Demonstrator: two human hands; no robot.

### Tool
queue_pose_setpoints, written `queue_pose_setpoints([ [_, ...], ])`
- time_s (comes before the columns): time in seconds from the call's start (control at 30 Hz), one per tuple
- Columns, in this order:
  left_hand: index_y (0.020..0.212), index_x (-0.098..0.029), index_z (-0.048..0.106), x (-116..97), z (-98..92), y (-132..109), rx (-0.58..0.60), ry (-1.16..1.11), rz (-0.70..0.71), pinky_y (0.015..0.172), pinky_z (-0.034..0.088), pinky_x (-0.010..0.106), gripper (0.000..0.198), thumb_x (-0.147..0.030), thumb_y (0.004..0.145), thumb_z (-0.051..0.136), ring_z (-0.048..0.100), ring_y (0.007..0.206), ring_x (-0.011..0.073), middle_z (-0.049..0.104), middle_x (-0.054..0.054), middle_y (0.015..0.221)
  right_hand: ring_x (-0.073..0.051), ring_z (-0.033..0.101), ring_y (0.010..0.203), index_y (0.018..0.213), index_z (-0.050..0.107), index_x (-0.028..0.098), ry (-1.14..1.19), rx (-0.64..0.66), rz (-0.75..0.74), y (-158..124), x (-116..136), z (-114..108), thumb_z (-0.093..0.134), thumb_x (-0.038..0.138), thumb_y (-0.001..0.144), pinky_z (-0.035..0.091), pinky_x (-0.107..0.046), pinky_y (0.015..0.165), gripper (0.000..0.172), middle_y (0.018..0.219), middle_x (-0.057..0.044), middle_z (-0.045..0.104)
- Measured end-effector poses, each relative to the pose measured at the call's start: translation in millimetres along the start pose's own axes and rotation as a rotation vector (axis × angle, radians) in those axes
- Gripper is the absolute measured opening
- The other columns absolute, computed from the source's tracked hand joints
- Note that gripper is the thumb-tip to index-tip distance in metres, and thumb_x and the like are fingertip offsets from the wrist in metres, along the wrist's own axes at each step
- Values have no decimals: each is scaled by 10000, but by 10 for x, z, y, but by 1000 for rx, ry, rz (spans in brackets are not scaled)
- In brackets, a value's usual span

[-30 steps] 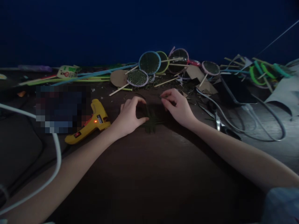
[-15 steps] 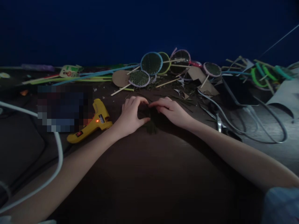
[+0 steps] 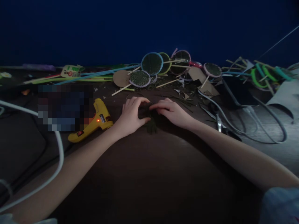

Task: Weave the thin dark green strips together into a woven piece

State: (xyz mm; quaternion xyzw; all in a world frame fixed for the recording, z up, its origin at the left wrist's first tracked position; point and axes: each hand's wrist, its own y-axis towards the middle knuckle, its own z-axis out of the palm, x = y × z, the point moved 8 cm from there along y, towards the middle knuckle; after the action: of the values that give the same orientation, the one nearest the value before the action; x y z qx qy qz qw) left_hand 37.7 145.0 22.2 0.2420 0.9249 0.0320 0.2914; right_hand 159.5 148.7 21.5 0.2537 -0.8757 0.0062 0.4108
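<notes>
A small bunch of dark green, grass-like strips [image 3: 151, 126] lies on the dark table between my two hands. My left hand [image 3: 132, 116] curves round it from the left, with thumb and forefinger bent into a C against the strips. From the right, my right hand [image 3: 171, 111] reaches in with its fingers drawn together, the fingertips at the far end of the bunch. Dimness blurs the exact contact. Beside my left wrist lies a yellow hot glue gun [image 3: 99, 119] with an orange light lit. Scissors [image 3: 219, 123] rest beyond my right forearm.
Several small round rackets with coloured rims, such as a blue one [image 3: 152, 63], lie along the back with sticks and green scraps. A phone [image 3: 241, 91] with a cable is at the right. A white cable [image 3: 60, 146] crosses my left forearm. A blurred-out patch [image 3: 67, 105] covers something at the left.
My right hand's fingertips have shifted very slightly at the green strips. My left hand keeps its curved shape. The whole view has moved a touch.
</notes>
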Motion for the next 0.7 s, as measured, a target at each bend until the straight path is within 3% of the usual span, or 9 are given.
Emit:
queue_pose_setpoints([
  [0.17, 1067, -231, 416, 36, -23, -11, -65, -30, -3, 877, 389, 400, 509, -205, 669, 731, 478, 1010, 233, 484, 35, 1039, -178, 492, 826, 948, 701, 224, -4, -9, 15, -17, -21, -6, 436, 84, 791, 380, -328, 763, 338, 800, -25, 638],
  [0.33, 976, -218, 411, 5, -30, -30, -75, 7, 22, 883, 394, 403, 414, -198, 690, 709, 450, 1015, 228, 429, 40, 1029, -171, 489, 828, 935, 701, 234, -8, -23, 16, -24, -47, -8, 440, 90, 797, 377, -320, 772, 328, 804, -15, 634],
  [0.7, 1050, -224, 395, -44, -43, -54, -131, 1, 107, 884, 416, 404, 493, -168, 683, 719, 466, 999, 211, 392, 44, 1045, -178, 488, 827, 948, 697, 217, -15, -22, 3, -36, -45, -18, 454, 80, 789, 389, -328, 775, 321, 795, -23, 632],
])
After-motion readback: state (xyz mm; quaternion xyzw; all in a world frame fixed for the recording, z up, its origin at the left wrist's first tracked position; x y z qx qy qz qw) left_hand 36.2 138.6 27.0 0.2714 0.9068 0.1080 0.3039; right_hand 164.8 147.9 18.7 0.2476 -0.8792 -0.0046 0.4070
